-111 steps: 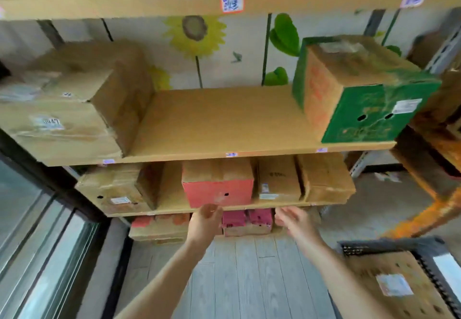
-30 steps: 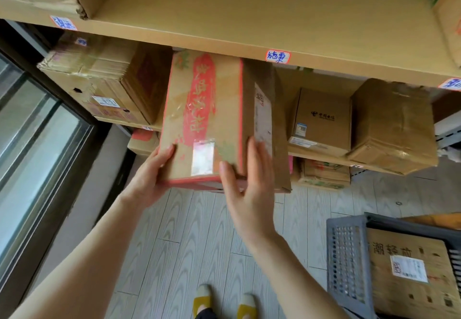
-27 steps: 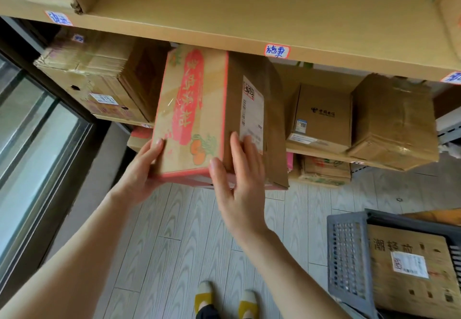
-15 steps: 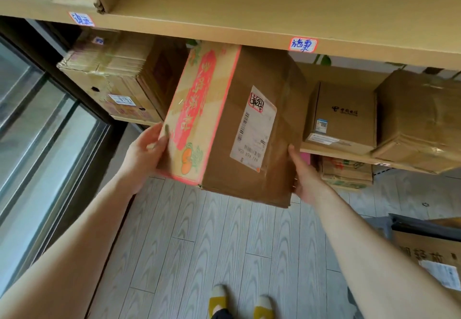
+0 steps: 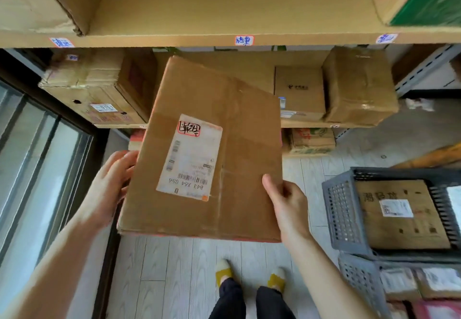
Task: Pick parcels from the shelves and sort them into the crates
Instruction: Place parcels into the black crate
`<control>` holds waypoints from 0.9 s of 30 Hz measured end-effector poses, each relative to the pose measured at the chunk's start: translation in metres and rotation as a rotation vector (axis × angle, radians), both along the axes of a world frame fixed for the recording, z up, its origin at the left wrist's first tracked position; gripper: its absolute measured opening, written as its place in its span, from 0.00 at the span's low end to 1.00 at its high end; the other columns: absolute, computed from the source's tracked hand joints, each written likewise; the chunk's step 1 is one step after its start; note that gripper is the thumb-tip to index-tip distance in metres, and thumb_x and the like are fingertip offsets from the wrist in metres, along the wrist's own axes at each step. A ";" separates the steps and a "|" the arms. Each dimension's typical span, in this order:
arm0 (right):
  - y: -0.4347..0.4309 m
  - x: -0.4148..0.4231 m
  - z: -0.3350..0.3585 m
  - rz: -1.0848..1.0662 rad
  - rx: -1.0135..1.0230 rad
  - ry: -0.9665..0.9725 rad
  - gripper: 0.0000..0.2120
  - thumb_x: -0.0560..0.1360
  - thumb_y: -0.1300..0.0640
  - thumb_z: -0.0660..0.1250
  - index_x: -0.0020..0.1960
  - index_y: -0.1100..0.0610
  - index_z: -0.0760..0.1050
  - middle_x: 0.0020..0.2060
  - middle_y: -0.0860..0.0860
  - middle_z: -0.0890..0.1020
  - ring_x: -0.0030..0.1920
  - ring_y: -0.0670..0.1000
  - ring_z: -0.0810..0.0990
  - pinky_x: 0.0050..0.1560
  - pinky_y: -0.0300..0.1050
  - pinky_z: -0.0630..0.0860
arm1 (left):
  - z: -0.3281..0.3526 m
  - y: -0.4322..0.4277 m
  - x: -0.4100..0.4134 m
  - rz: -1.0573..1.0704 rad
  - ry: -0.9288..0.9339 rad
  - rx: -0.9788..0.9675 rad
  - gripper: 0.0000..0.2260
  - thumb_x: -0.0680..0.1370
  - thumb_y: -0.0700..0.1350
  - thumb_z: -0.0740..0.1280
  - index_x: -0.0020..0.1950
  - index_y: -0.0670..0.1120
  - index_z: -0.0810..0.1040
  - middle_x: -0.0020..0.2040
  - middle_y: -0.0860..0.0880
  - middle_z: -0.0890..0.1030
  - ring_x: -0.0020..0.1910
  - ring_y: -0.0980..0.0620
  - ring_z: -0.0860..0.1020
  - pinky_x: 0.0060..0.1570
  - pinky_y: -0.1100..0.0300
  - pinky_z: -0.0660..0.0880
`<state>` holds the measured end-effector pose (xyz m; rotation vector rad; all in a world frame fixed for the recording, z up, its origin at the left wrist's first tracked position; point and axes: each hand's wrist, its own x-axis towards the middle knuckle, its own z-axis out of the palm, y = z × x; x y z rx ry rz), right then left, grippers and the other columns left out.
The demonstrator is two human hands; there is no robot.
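A large brown cardboard parcel (image 5: 239,144) with a white shipping label (image 5: 190,156) hangs in the air in front of the shelves, its labelled face turned up toward me. My left hand (image 5: 109,184) presses against its left side. My right hand (image 5: 287,201) grips its lower right edge, thumb on top. A grey plastic crate (image 5: 341,216) stands at the right with a flat brown parcel (image 5: 399,216) inside. A second grey crate (image 5: 359,281) sits below it, holding several small parcels.
The wooden shelf (image 5: 224,19) spans the top with handwritten tags on its edge. Brown boxes (image 5: 359,84) remain on the lower shelf, another carton (image 5: 92,89) at left. A glass door (image 5: 37,169) runs along the left. My feet (image 5: 249,276) stand on grey plank floor.
The parcel has come off the lower shelf and been turned, so its red printed side is out of sight and the label faces me. It is lower and nearer to me. My right hand shifted to its lower right edge.
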<state>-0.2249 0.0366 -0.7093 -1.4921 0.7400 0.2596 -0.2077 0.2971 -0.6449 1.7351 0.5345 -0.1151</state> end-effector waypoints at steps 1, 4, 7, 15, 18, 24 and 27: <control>-0.005 -0.012 0.006 -0.011 0.006 0.000 0.12 0.70 0.47 0.70 0.47 0.55 0.76 0.43 0.48 0.82 0.44 0.46 0.81 0.40 0.39 0.76 | 0.004 -0.006 -0.008 -0.013 0.055 -0.038 0.20 0.64 0.70 0.66 0.42 0.56 0.75 0.38 0.56 0.81 0.41 0.54 0.77 0.42 0.55 0.74; -0.031 -0.038 0.017 -0.068 -0.006 0.032 0.17 0.69 0.47 0.71 0.52 0.57 0.76 0.45 0.49 0.82 0.46 0.46 0.80 0.41 0.38 0.75 | 0.014 -0.037 -0.023 -0.070 0.164 -0.054 0.28 0.57 0.71 0.70 0.46 0.53 0.74 0.44 0.47 0.80 0.38 0.51 0.78 0.39 0.55 0.75; -0.076 -0.053 0.022 -0.141 -0.025 0.077 0.20 0.69 0.45 0.71 0.54 0.58 0.75 0.47 0.50 0.82 0.46 0.47 0.80 0.42 0.40 0.76 | 0.019 -0.088 -0.021 -0.165 0.201 -0.084 0.24 0.66 0.61 0.70 0.56 0.50 0.74 0.47 0.47 0.81 0.32 0.58 0.82 0.27 0.65 0.76; -0.244 -0.116 0.013 -0.425 -0.003 0.159 0.13 0.71 0.46 0.70 0.48 0.54 0.73 0.43 0.48 0.80 0.42 0.46 0.78 0.40 0.43 0.74 | 0.002 -0.280 0.002 -0.566 0.180 0.147 0.06 0.75 0.56 0.66 0.45 0.56 0.78 0.43 0.56 0.83 0.43 0.56 0.81 0.47 0.57 0.76; -0.307 -0.143 -0.001 -0.560 0.004 0.168 0.12 0.72 0.48 0.69 0.47 0.55 0.75 0.41 0.48 0.80 0.41 0.47 0.78 0.35 0.42 0.70 | -0.022 -0.371 0.015 -0.821 0.106 0.443 0.11 0.77 0.55 0.63 0.51 0.51 0.80 0.41 0.52 0.81 0.43 0.51 0.79 0.39 0.61 0.73; -0.398 -0.161 -0.060 -0.817 -0.072 0.226 0.11 0.73 0.49 0.67 0.45 0.57 0.73 0.46 0.54 0.78 0.44 0.53 0.77 0.47 0.47 0.70 | -0.096 -0.538 0.054 -1.154 0.072 0.512 0.12 0.79 0.52 0.60 0.48 0.46 0.77 0.38 0.49 0.75 0.37 0.51 0.74 0.30 0.66 0.66; -0.432 -0.150 -0.100 -0.932 -0.086 0.252 0.16 0.75 0.51 0.66 0.56 0.63 0.74 0.54 0.59 0.78 0.49 0.56 0.76 0.48 0.45 0.70 | -0.150 -0.610 0.079 -1.249 0.078 0.447 0.11 0.80 0.50 0.58 0.42 0.46 0.72 0.32 0.50 0.71 0.29 0.53 0.69 0.22 0.69 0.64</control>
